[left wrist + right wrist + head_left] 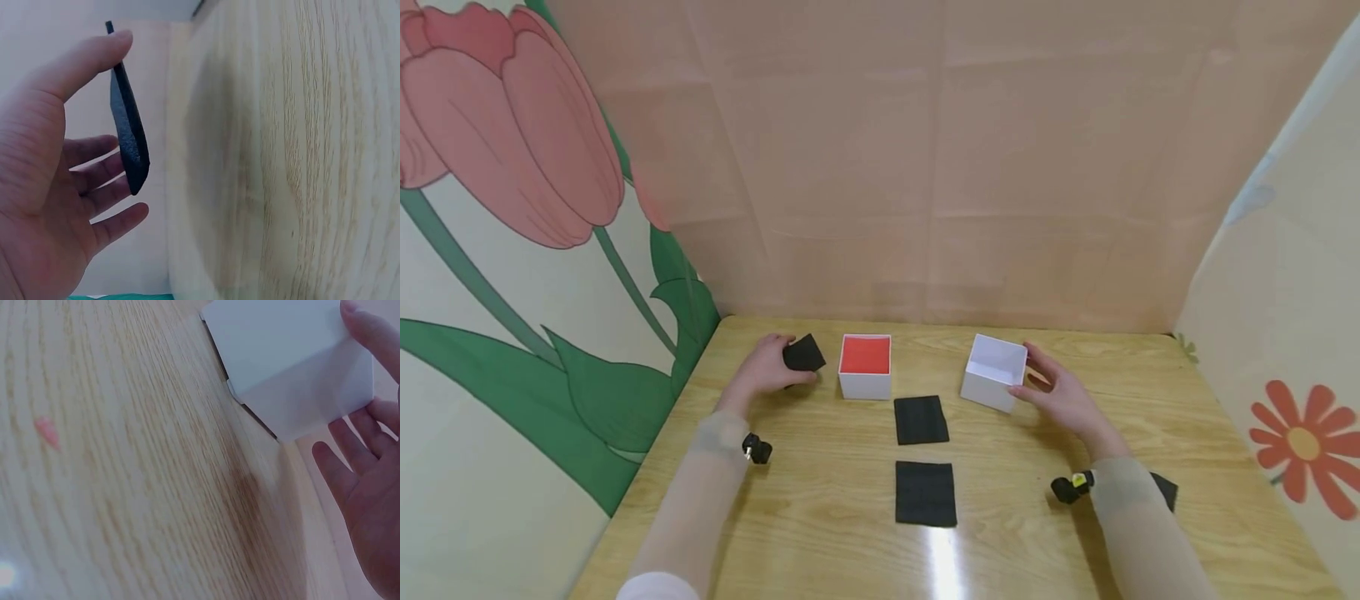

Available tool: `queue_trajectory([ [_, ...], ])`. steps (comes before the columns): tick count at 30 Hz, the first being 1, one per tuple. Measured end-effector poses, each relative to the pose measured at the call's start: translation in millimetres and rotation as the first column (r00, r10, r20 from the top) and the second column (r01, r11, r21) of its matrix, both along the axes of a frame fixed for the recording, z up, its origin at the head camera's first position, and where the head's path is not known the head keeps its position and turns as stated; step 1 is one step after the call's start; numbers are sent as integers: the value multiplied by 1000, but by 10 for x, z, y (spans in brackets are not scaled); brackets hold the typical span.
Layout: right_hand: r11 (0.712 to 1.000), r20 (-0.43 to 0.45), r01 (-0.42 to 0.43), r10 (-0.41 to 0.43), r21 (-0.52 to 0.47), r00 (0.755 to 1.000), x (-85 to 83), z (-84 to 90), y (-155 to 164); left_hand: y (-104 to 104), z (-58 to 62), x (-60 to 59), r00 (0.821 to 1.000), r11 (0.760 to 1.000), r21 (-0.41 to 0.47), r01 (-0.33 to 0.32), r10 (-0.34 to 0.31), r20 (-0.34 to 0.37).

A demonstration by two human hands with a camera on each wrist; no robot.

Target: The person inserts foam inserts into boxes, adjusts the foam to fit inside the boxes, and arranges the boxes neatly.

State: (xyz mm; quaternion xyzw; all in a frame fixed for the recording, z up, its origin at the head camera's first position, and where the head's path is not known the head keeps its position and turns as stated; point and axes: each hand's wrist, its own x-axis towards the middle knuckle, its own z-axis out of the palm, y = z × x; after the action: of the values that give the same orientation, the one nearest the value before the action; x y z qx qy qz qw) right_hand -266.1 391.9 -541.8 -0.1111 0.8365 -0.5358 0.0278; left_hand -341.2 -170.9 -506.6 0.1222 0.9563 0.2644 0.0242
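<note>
I see a thin black foam square (128, 134) pinched in my left hand (765, 367); my right hand (1063, 393), fingers (340, 472) straight, touches the empty white box (994, 372).

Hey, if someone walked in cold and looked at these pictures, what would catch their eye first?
Probably the white square box with the bright red inside, at the back middle of the light wooden table. To its left, the left hand pinches a flat black square pad; to its right, the right hand rests against an empty white box. Two more black square pads lie in front.
</note>
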Motion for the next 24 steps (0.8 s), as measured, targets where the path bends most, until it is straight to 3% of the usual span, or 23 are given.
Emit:
queue_trajectory([
  [5, 1000, -3, 6, -6, -6, 1000, -3, -20, 15, 10, 95, 66, 999, 998, 58, 3, 0, -54],
  [11, 1000, 13, -7, 7, -25, 1000, -17, -13, 1, 189, 358, 166, 984, 993, 109, 53, -33, -178],
  [17, 999, 26, -3, 4, -54, 1000, -15, -8, 7, 606, 643, 279, 957, 974, 123, 191, -157, -242],
  [24, 996, 37, 12, -9, -84, 999, -38, -61, -16, 1077, 719, 267, 921, 943, 90, 320, -287, -264],
])
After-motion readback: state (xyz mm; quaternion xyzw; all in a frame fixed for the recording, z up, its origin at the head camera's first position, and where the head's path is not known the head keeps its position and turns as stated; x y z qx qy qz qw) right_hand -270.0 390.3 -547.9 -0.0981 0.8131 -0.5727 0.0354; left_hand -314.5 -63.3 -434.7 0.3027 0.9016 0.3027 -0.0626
